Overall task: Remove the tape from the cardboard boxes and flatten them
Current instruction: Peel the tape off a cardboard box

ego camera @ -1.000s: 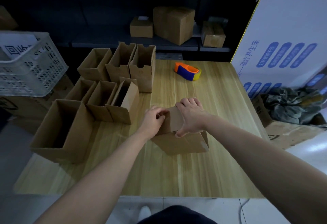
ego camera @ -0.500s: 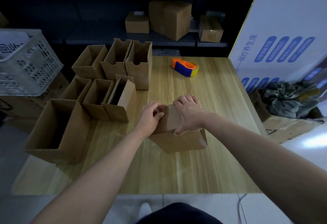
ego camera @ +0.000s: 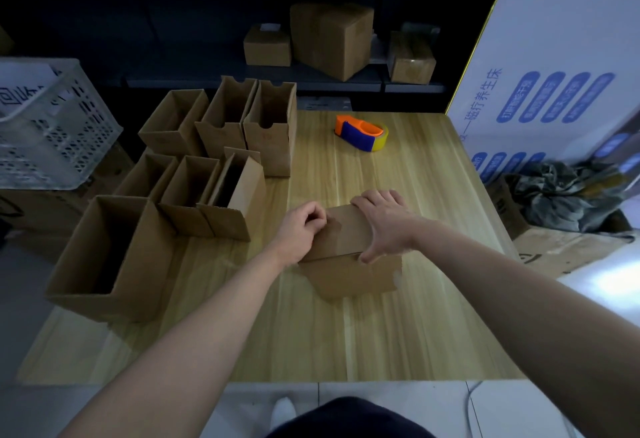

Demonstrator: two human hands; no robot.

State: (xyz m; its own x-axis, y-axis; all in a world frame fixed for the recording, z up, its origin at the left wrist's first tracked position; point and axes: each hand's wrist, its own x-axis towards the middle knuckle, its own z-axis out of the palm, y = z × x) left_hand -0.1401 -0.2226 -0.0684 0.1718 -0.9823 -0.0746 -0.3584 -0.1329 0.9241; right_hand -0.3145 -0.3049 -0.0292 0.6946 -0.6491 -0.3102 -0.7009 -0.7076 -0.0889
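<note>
- Closed box [ego camera: 349,275]: small, brown, flaps shut, lying just below the centre of the frame, turned slightly askew.
- Back row of three open boxes [ego camera: 221,136]: upright, side by side, upper left of centre.
- Middle row of three open boxes [ego camera: 187,219]: upright, touching, left of centre.
- Large open box [ego camera: 138,264]: upright, lower left.

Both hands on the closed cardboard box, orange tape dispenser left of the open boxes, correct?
No. The head view shows the orange tape dispenser right of the open boxes; left hand and right hand are on the closed cardboard box.
</note>
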